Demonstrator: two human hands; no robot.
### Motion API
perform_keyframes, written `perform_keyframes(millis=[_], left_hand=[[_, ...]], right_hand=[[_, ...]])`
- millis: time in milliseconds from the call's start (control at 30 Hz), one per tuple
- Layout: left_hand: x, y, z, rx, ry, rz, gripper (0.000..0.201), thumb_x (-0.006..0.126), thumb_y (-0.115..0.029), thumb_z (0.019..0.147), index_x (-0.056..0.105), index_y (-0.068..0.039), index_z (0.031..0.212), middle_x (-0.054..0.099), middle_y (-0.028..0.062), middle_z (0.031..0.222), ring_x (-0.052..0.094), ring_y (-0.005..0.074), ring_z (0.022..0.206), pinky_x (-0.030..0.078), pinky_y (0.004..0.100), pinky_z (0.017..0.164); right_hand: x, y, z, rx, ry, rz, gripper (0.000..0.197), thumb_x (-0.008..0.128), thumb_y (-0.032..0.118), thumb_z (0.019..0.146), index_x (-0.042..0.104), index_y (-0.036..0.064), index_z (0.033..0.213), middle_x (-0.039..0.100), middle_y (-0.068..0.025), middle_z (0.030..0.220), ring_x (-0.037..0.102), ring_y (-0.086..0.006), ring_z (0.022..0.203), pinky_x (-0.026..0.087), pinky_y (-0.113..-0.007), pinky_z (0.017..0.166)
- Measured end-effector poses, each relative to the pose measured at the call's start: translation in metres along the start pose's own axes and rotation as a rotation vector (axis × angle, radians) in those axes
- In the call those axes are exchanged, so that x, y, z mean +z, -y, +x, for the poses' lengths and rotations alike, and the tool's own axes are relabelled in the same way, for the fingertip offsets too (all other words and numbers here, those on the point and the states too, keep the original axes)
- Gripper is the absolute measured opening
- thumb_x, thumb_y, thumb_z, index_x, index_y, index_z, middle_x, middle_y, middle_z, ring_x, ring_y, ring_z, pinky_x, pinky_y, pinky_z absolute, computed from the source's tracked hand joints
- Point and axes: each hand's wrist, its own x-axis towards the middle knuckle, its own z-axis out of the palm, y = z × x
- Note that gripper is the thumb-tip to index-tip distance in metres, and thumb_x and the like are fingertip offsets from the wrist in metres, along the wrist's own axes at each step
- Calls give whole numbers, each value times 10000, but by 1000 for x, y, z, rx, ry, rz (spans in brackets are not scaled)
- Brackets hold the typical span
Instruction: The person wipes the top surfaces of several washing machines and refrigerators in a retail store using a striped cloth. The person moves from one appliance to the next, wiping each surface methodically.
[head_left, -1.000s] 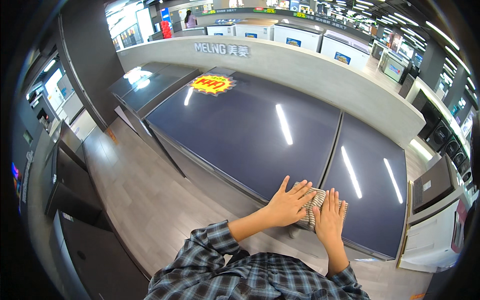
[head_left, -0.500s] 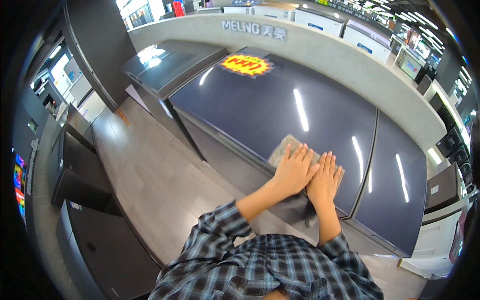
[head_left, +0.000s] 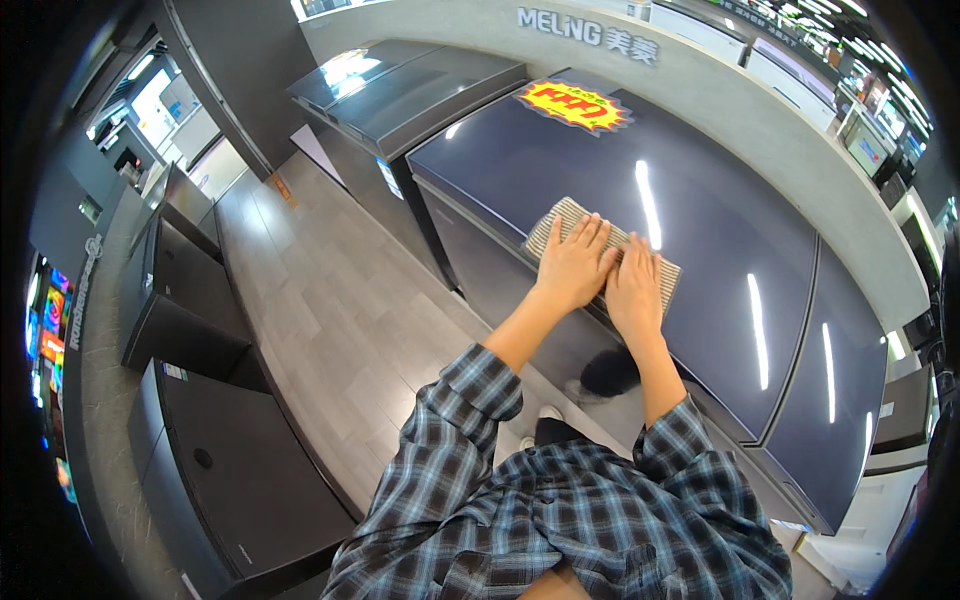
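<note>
A folded striped beige cloth [head_left: 568, 212] lies on the glossy dark blue top panel [head_left: 730, 215] of a large appliance, by its near edge. My left hand [head_left: 578, 262] rests flat on the cloth with its fingers stretched out. Beside it, my right hand [head_left: 636, 290] also presses down flat, fingers extended over the cloth's right part. The hands touch or nearly touch at their inner sides. Both palms hide the middle of the cloth.
A red and yellow starburst sign [head_left: 575, 105] sits at the panel's far left. Another dark appliance [head_left: 400, 100] stands to the left, and a grey low wall [head_left: 690, 90] runs behind. Dark cabinets [head_left: 250, 470] line the left side across the wooden floor [head_left: 330, 290].
Both hands and the cloth have slid left along the panel's near edge. The whole view has shifted, so more of the floor and my shoes shows.
</note>
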Motion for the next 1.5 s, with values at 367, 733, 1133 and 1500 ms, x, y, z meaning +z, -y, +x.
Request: perform_keyframes(millis=[367,733,1133,1500], left_hand=[[-22,112,10,-121,50,-1,459,364,-284,986,451,-104,1399,418,76,1478,330,215,1401,146,503,1163],[-43,227,45,-374,-205,-66,584,548,-307,925,402,-15,1410,349,230,1482,340,386,1362,229,490,1133],[-70,267,89,-411,164,-412,331,737,-214,778,590,13,970,618,195,1024,593,334,968,471,390,834],[-107,326,109,-568,637,-1306,469,723,-117,821,541,51,1219,627,80,1107,571,135,1007,453,260,887]], right_hand=[[64,69,47,-241,-9,41,354,480,152,923,490,-56,1209,494,-261,1345,421,-372,1318,257,-524,1123],[115,132,117,-165,57,58,375,494,152,921,494,-69,1224,456,-254,1384,378,-367,1344,217,-517,1140],[104,127,139,-145,278,58,446,524,194,924,492,-6,1322,421,-180,1449,350,-301,1381,215,-499,1143],[120,152,165,-77,334,37,491,496,216,945,426,-22,1368,357,-195,1484,287,-328,1407,163,-508,1157]])
